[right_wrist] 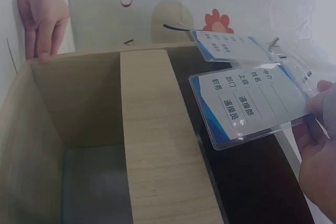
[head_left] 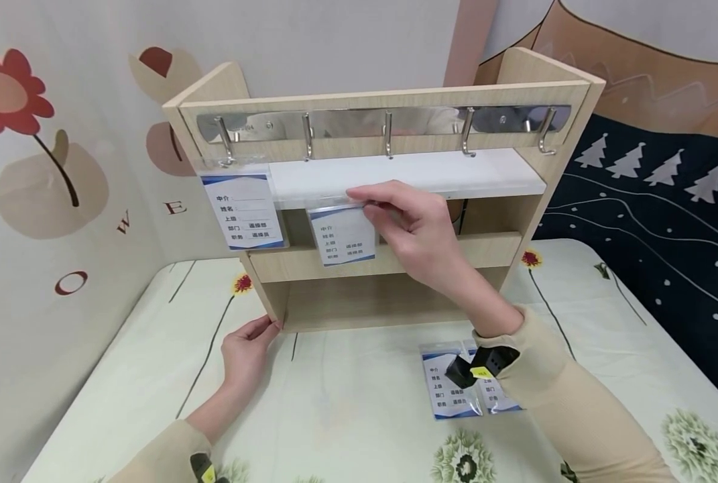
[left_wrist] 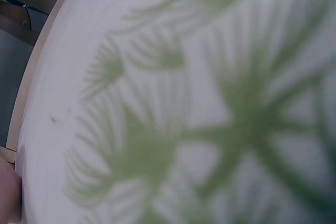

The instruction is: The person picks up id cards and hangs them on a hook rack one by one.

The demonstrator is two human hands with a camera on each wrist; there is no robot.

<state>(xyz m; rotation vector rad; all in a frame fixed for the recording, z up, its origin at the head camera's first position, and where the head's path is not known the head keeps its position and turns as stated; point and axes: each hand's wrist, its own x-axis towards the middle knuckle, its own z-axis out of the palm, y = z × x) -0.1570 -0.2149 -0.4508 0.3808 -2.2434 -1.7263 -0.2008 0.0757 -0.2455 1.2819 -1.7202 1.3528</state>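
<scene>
My right hand [head_left: 419, 231] pinches a clear plastic badge holder [head_left: 343, 235] by its top edge, in front of the wooden shelf unit [head_left: 389, 258]. A white printed card with blue corners sits inside it. Another badge holder [head_left: 244, 211] hangs from the leftmost hook of the metal hook rail [head_left: 346, 124]. Low on the left, my left hand [head_left: 247, 355] grips the front bottom corner of the unit's side panel between thumb and fingers. In the right wrist view, the held badge holder [right_wrist: 249, 103] is tilted close to the hanging one [right_wrist: 231, 45].
Two more badge holders [head_left: 449, 396] lie on the flower-patterned cloth [head_left: 346, 396] at front right, partly hidden by my right wrist camera [head_left: 479, 365]. Several bare hooks [head_left: 389, 137] stick out along the rail. A printed curtain [head_left: 648, 194] hangs at right.
</scene>
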